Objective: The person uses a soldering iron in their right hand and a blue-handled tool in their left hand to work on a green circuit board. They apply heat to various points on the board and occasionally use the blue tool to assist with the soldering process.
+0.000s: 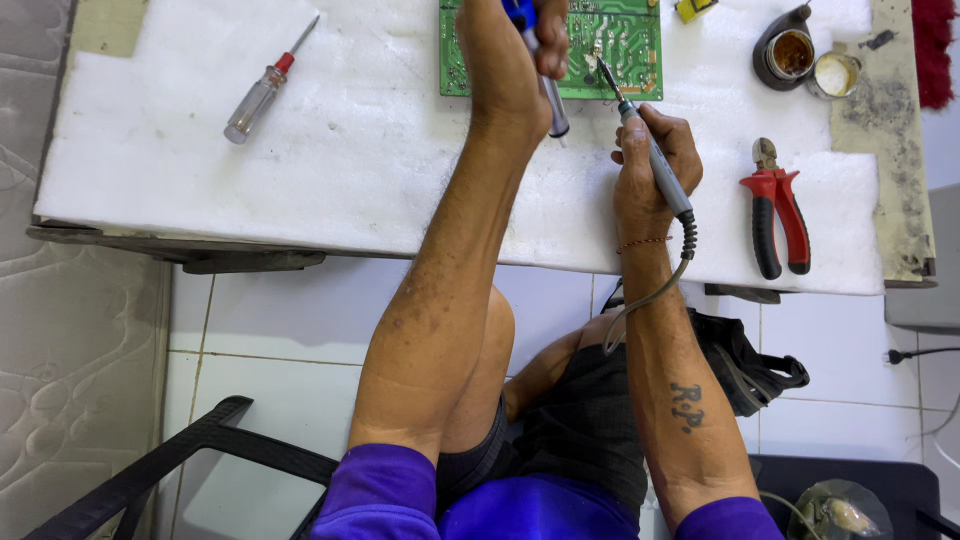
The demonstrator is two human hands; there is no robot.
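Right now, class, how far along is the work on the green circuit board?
Done: the circuit board lies on the white padded table, with pliers and two small open tins set out. In hand: the right hand holds a soldering iron with its tip at the board's edge, while the left hand grips a blue-handled tool over the board. Left: which joints are finished cannot be told; the screwdriver lies apart.

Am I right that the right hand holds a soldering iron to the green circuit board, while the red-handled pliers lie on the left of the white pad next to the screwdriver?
Not quite. The head view shows the red-handled pliers on the right of the white pad, beyond the right hand, far from the screwdriver on the left. The soldering iron does meet the green circuit board.
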